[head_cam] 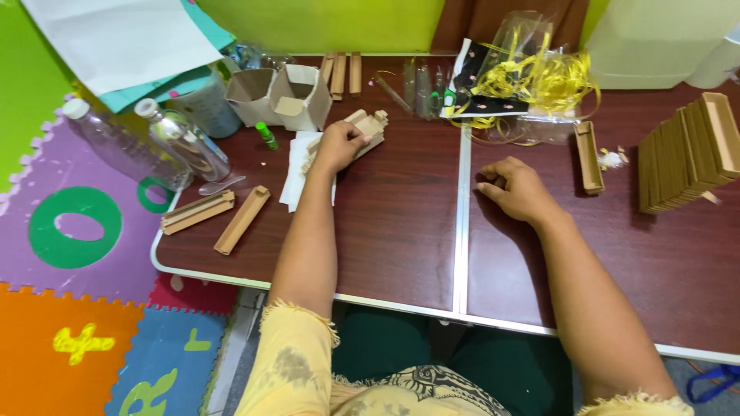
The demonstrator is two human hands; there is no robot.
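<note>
A: Left hand (339,144) up by the white paper sheet (297,166), fingers clamped on a small cardboard piece (368,127).

B: Right hand (516,189)?

A: Far right of the sheet, fingers curled loose, holding nothing. Left of it: two clear bottles (146,139), two long cardboard trays (220,214).

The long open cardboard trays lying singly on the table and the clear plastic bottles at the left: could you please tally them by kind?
Long open cardboard trays lying singly: 3
Clear plastic bottles: 2
Total: 5

Bright, even light — soft shadows
</note>
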